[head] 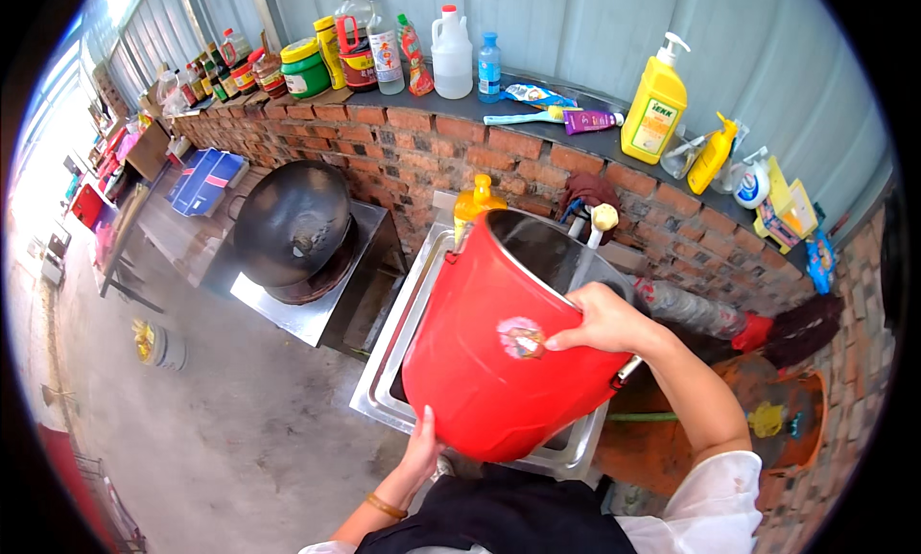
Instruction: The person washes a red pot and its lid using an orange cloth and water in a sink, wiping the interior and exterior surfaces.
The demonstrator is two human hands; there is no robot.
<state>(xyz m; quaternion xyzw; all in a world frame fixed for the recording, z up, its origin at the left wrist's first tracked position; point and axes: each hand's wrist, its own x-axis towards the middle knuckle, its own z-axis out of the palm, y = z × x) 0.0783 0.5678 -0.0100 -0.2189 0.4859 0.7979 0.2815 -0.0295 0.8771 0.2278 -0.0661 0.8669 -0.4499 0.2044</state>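
Observation:
A large red bucket (475, 338) with a dark interior and a metal rim is tilted over the stainless steel sink (378, 396), its mouth towards the wall. My right hand (608, 320) grips the rim, thumb on the outside near a round sticker. Low on the bucket's left side, my left hand (423, 442) supports it near the base; its fingers are partly hidden. Water seems to run from the faucet (603, 219) into the bucket's mouth. A yellow bottle (478, 203) stands behind the bucket at the sink's back edge.
Left of the sink, a black wok (291, 223) rests on a metal stove (324, 316). Bottles, including a yellow pump bottle (653, 108), line the ledge (460, 114) above the brick wall. A white bucket (162, 347) stands on the floor. An orange-brown surface (640, 446) lies to the right.

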